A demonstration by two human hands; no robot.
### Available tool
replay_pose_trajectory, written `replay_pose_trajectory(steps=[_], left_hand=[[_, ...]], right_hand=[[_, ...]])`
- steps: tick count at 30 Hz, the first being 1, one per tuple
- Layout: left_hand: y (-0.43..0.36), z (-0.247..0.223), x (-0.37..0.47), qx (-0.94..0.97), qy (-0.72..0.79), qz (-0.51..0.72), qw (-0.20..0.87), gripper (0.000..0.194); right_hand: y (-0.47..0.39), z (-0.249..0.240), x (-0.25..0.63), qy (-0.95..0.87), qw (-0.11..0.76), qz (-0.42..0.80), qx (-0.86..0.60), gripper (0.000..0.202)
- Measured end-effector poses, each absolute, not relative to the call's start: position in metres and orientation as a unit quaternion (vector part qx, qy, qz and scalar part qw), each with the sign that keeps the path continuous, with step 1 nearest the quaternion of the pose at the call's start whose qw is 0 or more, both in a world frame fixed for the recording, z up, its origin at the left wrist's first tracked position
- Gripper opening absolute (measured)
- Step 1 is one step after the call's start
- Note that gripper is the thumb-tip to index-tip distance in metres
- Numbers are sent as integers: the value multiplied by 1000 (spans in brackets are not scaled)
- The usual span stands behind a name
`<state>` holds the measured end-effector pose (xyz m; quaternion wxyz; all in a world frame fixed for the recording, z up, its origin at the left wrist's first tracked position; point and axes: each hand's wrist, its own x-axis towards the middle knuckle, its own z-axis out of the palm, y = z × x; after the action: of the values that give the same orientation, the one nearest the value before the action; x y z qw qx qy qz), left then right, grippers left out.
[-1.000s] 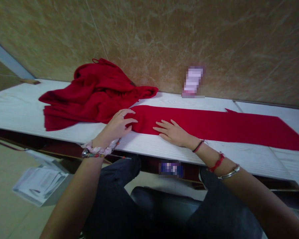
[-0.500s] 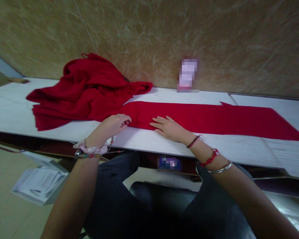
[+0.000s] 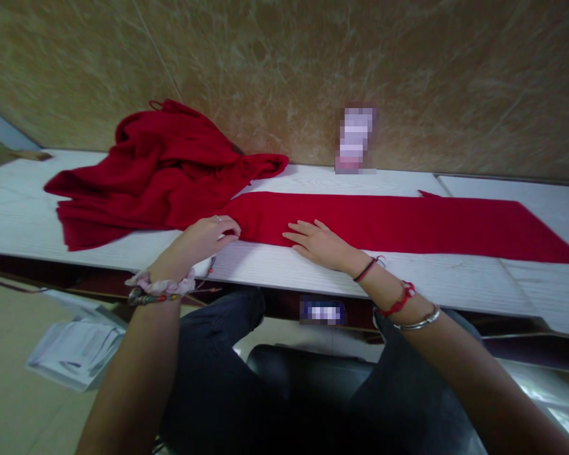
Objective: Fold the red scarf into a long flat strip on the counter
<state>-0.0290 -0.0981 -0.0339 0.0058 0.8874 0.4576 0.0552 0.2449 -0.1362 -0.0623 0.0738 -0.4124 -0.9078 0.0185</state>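
A long red cloth [image 3: 408, 224] lies as a flat, smooth strip along the white tabletop, its right end cut at a slant. Toward the left the strip runs into a crumpled heap of red fabric [image 3: 156, 161]. At the near edge, where heap and strip meet, my left hand [image 3: 208, 235] has its fingers curled with thumb and fingertips closed on the cloth. My right hand [image 3: 320, 243] lies flat over the strip's near edge, fingers spread and pointing left, holding nothing.
A phone-like object [image 3: 355, 139], blurred out, leans on the brown marbled wall [image 3: 265, 76] behind the white table [image 3: 270, 268]. Below on the left stands an open box of papers [image 3: 76, 347]. A blurred dark blue item [image 3: 323, 312] is under the table edge.
My left hand has slid a little to the left along the cloth's near edge, thumb now more apparent. My right hand stays almost in place. The view has shifted slightly.
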Motion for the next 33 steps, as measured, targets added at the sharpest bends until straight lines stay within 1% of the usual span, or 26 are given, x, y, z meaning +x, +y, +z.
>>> replay_pose_trajectory(steps=[3,7,12,15,18,20,21,23,27,30,33], left_hand=[[-99,-33,-28,888,460,5,-6,23],[-100,-36,-29,861,507,-13,-41,25],[-104,-32,-34,836,545,-33,-50,24],[-107,-25,-26,857,512,18,-58,25],[-107,-26,-3,872,461,141,-78,28],[-104,-35,15,877,433,191,-80,31],[-103,-42,23,884,422,186,-71,33],[-98,-56,34,892,432,128,-44,40],[-89,-74,35,855,519,7,-10,49],[-88,-74,30,829,559,-22,-3,52],[-91,-67,33,829,559,-14,-23,51]], right_hand=[[-137,-62,245,-908,75,17,-412,43],[-137,-62,245,-908,74,17,-413,43],[-137,-63,245,-907,77,19,-413,43],[-136,-63,245,-907,77,20,-413,43],[-136,-63,245,-908,80,20,-410,43],[-135,-64,246,-909,81,20,-408,43],[-135,-64,246,-910,80,21,-407,43],[-135,-64,248,-910,75,25,-408,44],[-135,-63,249,-910,68,37,-407,44],[-135,-61,250,-911,61,46,-404,45],[-135,-59,250,-914,54,52,-399,46]])
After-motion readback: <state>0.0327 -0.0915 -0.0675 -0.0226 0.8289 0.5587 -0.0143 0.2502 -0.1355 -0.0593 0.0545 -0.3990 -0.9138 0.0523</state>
